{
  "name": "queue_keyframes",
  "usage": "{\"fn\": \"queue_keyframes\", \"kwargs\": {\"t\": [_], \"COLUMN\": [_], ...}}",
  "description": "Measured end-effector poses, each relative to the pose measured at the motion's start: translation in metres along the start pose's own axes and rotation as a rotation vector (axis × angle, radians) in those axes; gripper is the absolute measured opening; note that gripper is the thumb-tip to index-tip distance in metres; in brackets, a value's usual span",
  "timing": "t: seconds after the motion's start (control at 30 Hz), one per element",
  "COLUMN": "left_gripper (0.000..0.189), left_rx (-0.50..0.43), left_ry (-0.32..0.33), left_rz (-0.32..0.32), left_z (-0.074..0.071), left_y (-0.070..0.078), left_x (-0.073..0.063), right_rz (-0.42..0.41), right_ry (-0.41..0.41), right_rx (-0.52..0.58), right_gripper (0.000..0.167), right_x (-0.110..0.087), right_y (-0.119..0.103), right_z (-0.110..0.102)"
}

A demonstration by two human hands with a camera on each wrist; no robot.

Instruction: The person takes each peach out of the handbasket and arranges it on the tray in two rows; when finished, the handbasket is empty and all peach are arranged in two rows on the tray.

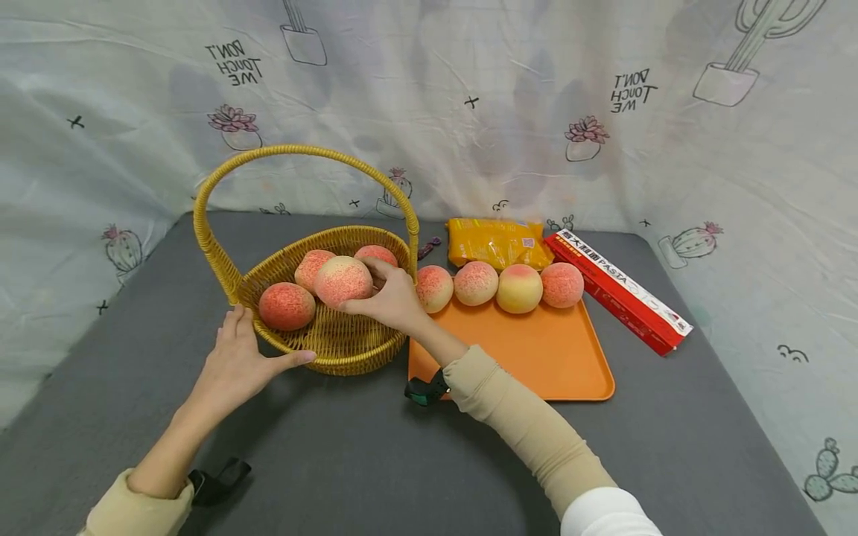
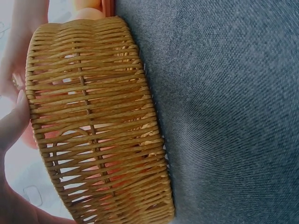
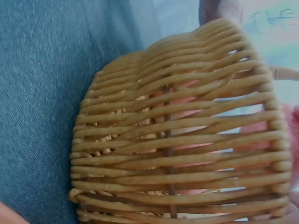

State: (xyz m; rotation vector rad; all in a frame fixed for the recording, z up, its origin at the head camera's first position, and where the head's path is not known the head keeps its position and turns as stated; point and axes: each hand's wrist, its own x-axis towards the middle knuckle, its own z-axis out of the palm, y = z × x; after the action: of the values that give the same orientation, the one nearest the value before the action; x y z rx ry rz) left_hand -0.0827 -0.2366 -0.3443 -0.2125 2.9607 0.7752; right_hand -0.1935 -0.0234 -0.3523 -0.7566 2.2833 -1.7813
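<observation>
A yellow wicker basket (image 1: pixel 355 365) with a tall arched handle stands on the left of the table. Over its opening, my right hand (image 1: pixel 394 299) pinches a pale, red-speckled peach (image 1: pixel 343 283) between thumb and fingers. Three more peaches are in the basket: a deep red peach (image 1: pixel 287 307) at the left and two toward the back. My left hand (image 1: pixel 236 366) rests on the basket's near left rim, fingers by the handle's foot and thumb stretched along the front. In the left wrist view, that thumb (image 2: pixel 18 116) touches the rim; the woven side hides most of the contents.
An orange tray (image 1: pixel 516 357) lies right of the basket, with several peaches (image 1: pixel 519 289) in a row along its far edge. Behind them is an orange packet (image 1: pixel 496 242). A red pasta box (image 1: pixel 620 290) slants at the right. A patterned curtain (image 1: pixel 482 112) hangs behind the table.
</observation>
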Motion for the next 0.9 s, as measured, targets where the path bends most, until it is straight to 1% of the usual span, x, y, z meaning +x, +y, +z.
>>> {"fn": "queue_keyframes", "kwargs": {"t": [0.1, 0.27, 0.4, 0.47, 0.53, 0.6, 0.63, 0.67, 0.73, 0.9], "left_gripper": [0.13, 0.129, 0.129, 0.128, 0.129, 0.129, 0.129, 0.129, 0.129, 0.129], "left_rx": [0.001, -0.005, -0.013, -0.015, -0.016, -0.017, -0.017, -0.017, -0.015, -0.018], "left_ry": [0.001, 0.009, 0.012, 0.01, 0.006, 0.007, 0.006, 0.007, 0.012, 0.024], "left_rz": [-0.004, 0.003, 0.007, 0.008, 0.007, 0.007, 0.007, 0.005, 0.005, 0.013], "left_z": [0.0, -0.001, -0.001, -0.001, -0.001, 0.0, -0.001, -0.001, -0.001, -0.001], "left_y": [0.0, 0.002, 0.004, 0.004, 0.005, 0.005, 0.005, 0.004, 0.003, 0.003], "left_x": [-0.001, -0.001, -0.001, -0.001, -0.001, -0.001, -0.001, -0.001, -0.002, -0.003], "right_rz": [-0.025, -0.085, -0.149, -0.17, -0.185, -0.185, -0.183, -0.178, -0.165, -0.096], "right_ry": [-0.005, -0.016, -0.029, -0.034, -0.03, -0.005, 0.009, 0.021, 0.047, 0.113], "right_rx": [0.115, 0.193, 0.243, 0.275, 0.288, 0.284, 0.275, 0.268, 0.266, 0.278], "right_gripper": [0.071, 0.068, 0.066, 0.075, 0.094, 0.112, 0.116, 0.118, 0.115, 0.111], "right_x": [-0.006, -0.022, -0.036, -0.042, -0.048, -0.053, -0.056, -0.058, -0.063, -0.077], "right_y": [-0.002, -0.011, -0.018, -0.018, -0.017, -0.016, -0.016, -0.016, -0.014, -0.006], "right_z": [-0.003, -0.01, -0.02, -0.027, -0.035, -0.043, -0.047, -0.052, -0.061, -0.081]}}
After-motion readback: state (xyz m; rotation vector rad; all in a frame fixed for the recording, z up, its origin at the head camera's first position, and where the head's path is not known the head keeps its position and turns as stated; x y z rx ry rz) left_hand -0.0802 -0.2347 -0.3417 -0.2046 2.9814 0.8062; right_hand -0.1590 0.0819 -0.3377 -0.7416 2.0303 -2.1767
